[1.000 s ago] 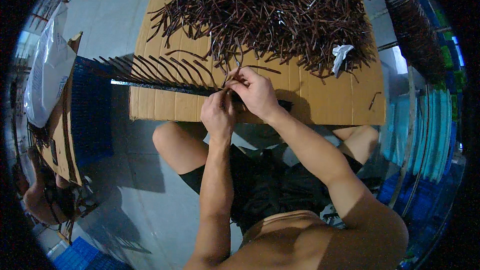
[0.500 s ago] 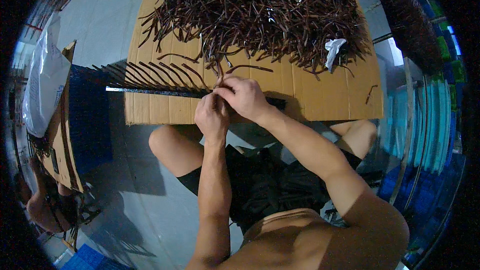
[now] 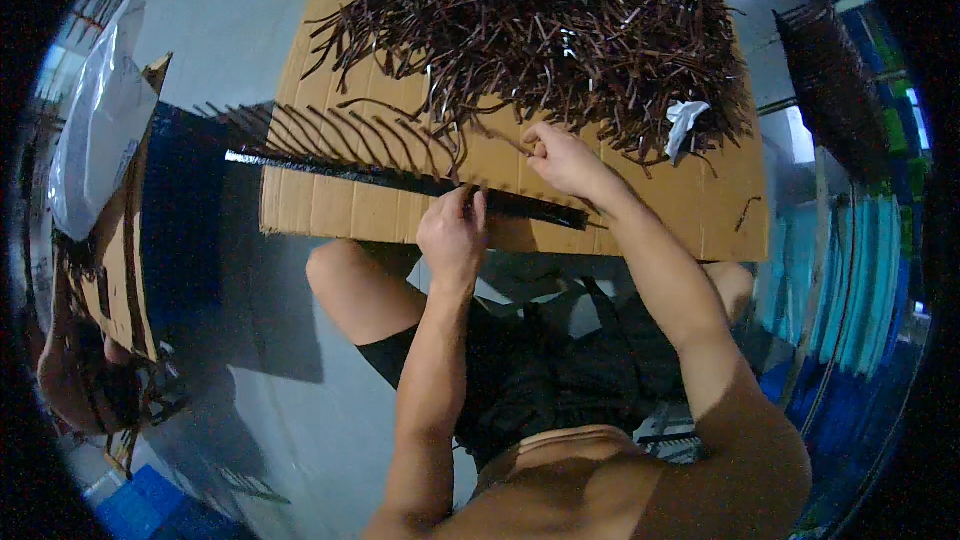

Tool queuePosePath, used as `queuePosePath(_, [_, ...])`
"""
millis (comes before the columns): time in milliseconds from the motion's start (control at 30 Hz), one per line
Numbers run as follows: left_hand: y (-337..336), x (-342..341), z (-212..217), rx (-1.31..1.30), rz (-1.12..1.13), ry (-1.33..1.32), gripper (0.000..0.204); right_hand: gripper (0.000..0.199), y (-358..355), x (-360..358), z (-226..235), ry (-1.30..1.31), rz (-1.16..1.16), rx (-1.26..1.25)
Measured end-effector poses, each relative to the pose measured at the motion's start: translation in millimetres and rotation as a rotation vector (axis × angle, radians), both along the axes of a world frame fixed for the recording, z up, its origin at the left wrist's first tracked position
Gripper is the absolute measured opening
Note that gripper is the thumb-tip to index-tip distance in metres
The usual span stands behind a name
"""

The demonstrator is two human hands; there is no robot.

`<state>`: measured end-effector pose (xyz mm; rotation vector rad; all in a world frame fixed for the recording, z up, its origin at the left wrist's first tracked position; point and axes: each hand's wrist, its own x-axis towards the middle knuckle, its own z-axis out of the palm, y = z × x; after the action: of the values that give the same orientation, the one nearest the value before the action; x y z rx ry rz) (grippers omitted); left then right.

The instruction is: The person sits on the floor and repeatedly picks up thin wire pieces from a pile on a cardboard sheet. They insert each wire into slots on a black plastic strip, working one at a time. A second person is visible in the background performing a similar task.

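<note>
A long black strip lies slantwise across the near part of the cardboard, with a comb-like row of thin brown curved sticks rising from its left part. My left hand is closed round the strip's near edge, just right of the last standing sticks. Above the strip's right part, my right hand pinches a brown stick, blurred by motion, pointing up and left. Beyond both hands spreads a large tangled heap of brown sticks.
Brown cardboard supports the heap and strip. White crumpled scrap lies at the heap's right edge. To the left are a clear plastic bag and another person's bare limb. Stacked turquoise sheets stand at right.
My right hand has parted from my left, moving right with a brown stick. My left hand has shifted slightly right along the strip. The whole view has tilted a little.
</note>
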<state>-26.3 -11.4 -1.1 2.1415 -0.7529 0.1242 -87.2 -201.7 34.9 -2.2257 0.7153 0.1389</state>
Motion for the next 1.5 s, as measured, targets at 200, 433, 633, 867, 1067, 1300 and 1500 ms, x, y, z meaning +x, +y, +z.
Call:
queuePosePath(200, [1.3,0.7,2.1,-0.015,-0.043,-0.051,0.009,0.014,45.7,5.2,-1.9,-0.389,-0.127,0.37])
queuePosePath(433, [1.5,-0.2,4.0,0.007,-0.07,-0.032,0.013,0.015,60.9,4.2,10.2,-0.389,-0.108,0.333])
queuePosePath(633, [0.8,0.7,-0.2,0.041,-0.079,-0.039,0.012,0.018,60.9,2.7,7.5,-0.42,-0.046,0.245])
queuePosePath(867, [-0.2,1.1,-2.1,0.012,-0.082,-0.007,0.013,0.02,59.9,3.6,14.2,-0.361,0.006,0.206])
queuePosePath(1067, [8.4,4.1,-8.5,0.063,-0.044,-0.011,0.017,0.019,48.0,16.8,20.9,-0.348,0.272,0.028])
queuePosePath(1300, [11.7,12.5,8.7,-0.009,0.111,0.149,0.017,0.023,-37.5,66.6,-0.2,-0.239,-0.223,-0.221])
queuePosePath(1500, [9.9,3.8,2.7,-0.029,0.042,0.046,0.018,0.029,-23.7,81.3,-10.4,-0.114,-0.299,0.094])
